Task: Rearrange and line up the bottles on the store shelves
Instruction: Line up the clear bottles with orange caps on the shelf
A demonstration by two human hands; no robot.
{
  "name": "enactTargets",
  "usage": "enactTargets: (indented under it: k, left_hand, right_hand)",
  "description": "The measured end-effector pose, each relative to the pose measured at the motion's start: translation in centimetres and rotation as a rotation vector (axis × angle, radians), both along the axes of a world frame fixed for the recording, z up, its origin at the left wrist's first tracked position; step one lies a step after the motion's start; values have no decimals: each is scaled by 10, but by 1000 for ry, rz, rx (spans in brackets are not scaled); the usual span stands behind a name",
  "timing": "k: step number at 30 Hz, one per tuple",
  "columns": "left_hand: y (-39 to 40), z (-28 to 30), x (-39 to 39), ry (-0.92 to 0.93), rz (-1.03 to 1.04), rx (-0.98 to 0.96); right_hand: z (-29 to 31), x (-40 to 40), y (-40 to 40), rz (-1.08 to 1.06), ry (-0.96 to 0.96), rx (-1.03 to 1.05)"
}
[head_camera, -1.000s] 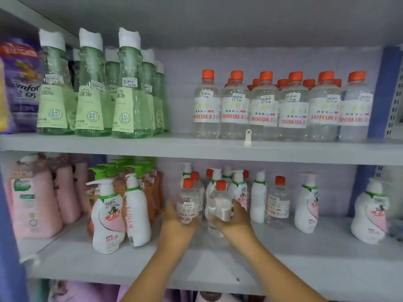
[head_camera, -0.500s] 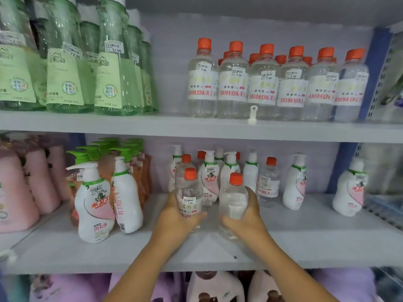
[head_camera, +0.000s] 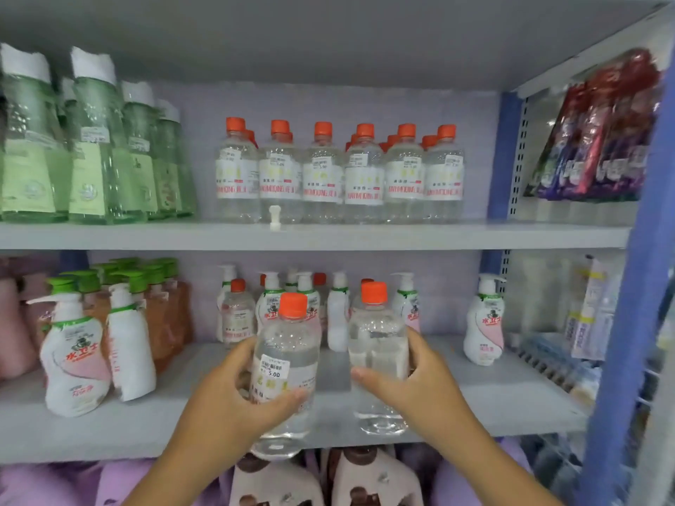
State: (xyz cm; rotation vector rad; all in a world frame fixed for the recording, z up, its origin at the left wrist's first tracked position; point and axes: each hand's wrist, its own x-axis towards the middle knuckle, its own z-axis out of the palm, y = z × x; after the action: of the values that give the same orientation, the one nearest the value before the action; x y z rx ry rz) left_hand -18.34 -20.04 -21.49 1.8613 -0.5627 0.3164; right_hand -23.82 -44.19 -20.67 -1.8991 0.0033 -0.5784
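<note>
My left hand (head_camera: 233,403) grips a clear orange-capped bottle (head_camera: 288,345) with a 5.00 price sticker, held out in front of the middle shelf (head_camera: 109,432). My right hand (head_camera: 420,381) grips a second clear orange-capped bottle (head_camera: 376,337) beside it, slightly further right and higher. On the upper shelf (head_camera: 328,237) stands a row of matching orange-capped bottles (head_camera: 339,177). One more orange-capped bottle (head_camera: 238,315) stands among white pump bottles (head_camera: 338,315) at the back of the middle shelf.
Tall green bottles (head_camera: 95,155) fill the upper shelf's left. White-and-pink pump bottles (head_camera: 75,356) and orange green-capped bottles (head_camera: 164,308) stand at middle left; a lone pump bottle (head_camera: 484,323) stands at right. A blue upright (head_camera: 635,286) borders the right; pink jugs (head_camera: 369,480) sit below.
Both hands have drawn the two clear bottles forward and up, off the middle shelf toward me. The view has swung right and tilted up, showing more of the upper shelf.
</note>
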Motion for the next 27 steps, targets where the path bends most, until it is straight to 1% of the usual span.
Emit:
enactTargets:
  k: [3, 6, 8, 11, 14, 17, 19, 23, 27]
  left_hand:
    - [-35, 56, -49, -110, -20, -93]
    - [-73, 113, -80, -190, -59, -167]
    - [-98, 146, -85, -249, -69, -216]
    - [-136, 186, -71, -320, -11, -204]
    - [-168, 207, -35, -301, 43, -198]
    - [-189, 211, -1, -257, 121, -86]
    - [-197, 210, 17, -227, 150, -19]
    - [-203, 210, 46, -168, 83, 24]
    - [-203, 221, 50, -128, 11, 181]
  right_hand:
    - [50, -51, -23, 9, -128, 22]
    - [108, -80, -51, 33, -260, -4]
    - [147, -81, -69, -14, -336, -40]
    - [188, -57, -96, -124, -394, -93]
    - [209, -21, -118, -219, -336, -162]
    - [207, 11, -135, -281, -261, -253]
    - [203, 27, -142, -316, -238, -261]
    - [204, 49, -148, -309, -186, -273]
    - [204, 66, -148, -264, -103, -327]
